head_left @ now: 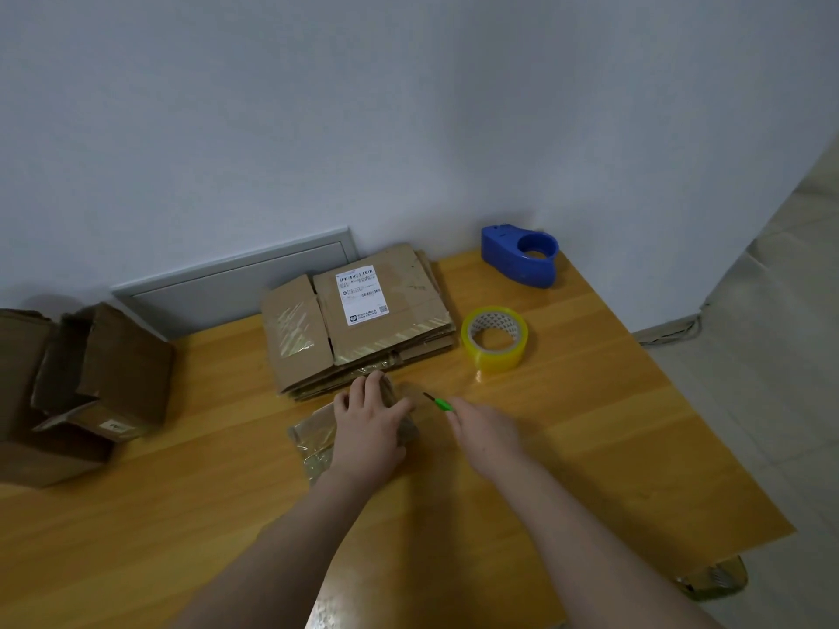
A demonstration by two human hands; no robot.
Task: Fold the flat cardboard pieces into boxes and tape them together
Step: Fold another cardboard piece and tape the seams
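**A:** Where is the cardboard?

**B:** A stack of flat cardboard (363, 320) lies at the far side of the tabletop (590, 447), with a white label (362, 295) on its top sheet. Just in front of it lies 1 small cardboard piece (313, 435), shiny with tape.

**A:** And the hands?

**B:** The left hand (367, 424) is on that piece, its grip clamped round it, fingers over the far edge and thumb on the right side. The right hand (486, 433) is just beside it, its grip pinched on a thin green-handled tool (439, 404) that points toward the piece. The tool is blurred.

**A:** Any tape?

**B:** 1 yellow tape roll (495, 338) lies flat just right of the stack. A blue tape dispenser (520, 256) stands behind it near the wall. Brown boxes (104, 379) crowd the left edge.
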